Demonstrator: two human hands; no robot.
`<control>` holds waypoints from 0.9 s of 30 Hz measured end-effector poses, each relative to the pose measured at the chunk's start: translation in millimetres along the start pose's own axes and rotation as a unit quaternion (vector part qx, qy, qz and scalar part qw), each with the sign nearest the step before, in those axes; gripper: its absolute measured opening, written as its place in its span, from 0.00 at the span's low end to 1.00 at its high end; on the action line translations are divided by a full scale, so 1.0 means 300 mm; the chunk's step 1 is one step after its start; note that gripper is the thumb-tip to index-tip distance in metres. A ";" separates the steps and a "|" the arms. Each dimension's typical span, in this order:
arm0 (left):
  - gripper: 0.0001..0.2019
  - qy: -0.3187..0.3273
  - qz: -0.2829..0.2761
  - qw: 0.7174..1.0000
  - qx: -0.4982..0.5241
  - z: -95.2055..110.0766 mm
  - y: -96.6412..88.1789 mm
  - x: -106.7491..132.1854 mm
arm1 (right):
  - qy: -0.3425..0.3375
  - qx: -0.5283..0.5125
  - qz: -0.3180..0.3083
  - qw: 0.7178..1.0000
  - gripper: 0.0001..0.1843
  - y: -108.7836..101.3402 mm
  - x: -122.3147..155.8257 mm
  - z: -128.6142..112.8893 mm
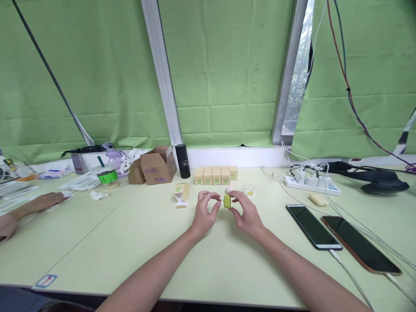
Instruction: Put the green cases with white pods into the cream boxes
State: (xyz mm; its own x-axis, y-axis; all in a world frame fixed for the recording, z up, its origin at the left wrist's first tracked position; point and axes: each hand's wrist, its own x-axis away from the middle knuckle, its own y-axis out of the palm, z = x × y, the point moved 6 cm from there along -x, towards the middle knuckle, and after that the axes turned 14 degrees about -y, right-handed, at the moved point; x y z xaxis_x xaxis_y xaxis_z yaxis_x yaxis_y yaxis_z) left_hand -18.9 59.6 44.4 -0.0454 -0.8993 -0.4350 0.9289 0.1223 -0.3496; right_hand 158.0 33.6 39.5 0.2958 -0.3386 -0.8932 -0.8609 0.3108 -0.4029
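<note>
My right hand [247, 212] pinches a small green block-shaped object [227, 201] between thumb and fingers, just above the pale green table [130, 234]. My left hand [205, 211] is right beside it, fingers curled with thumb and forefinger pinched together; I cannot make out anything in them. An opened small cream box [182, 193] lies to the left of my hands. Behind them stands a row of several small cream boxes [216, 175]. A little white piece [230, 190] and a clear wrapper with yellow inside [248, 189] lie just past my right hand.
Another person's hand [42, 202] rests on the table at far left. Cardboard boxes [157, 167], a black cylinder [183, 161] and a green-labelled cup [108, 177] stand at the back. Two phones [313, 226] [360, 250], a power strip [313, 181] with cables and a black pouch [377, 177] occupy the right.
</note>
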 end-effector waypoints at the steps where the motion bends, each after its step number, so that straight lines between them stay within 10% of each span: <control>1: 0.06 -0.011 0.005 1.000 -0.002 -0.010 0.002 -0.004 | 0.002 -0.004 0.003 1.000 0.29 0.001 0.001 0.001; 27: 0.06 -0.065 -0.027 0.997 0.029 -0.043 0.039 -0.014 | 0.010 -0.011 -0.001 1.000 0.26 0.020 0.004 0.003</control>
State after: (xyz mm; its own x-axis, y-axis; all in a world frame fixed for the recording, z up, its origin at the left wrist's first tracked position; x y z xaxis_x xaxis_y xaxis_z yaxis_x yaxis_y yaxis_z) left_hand -12.5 70.2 31.5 -0.0513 -0.9514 -0.3037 0.9459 0.0513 -0.3203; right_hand 153.6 36.0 35.9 0.2898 -0.3562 -0.8883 -0.8696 0.2897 -0.3999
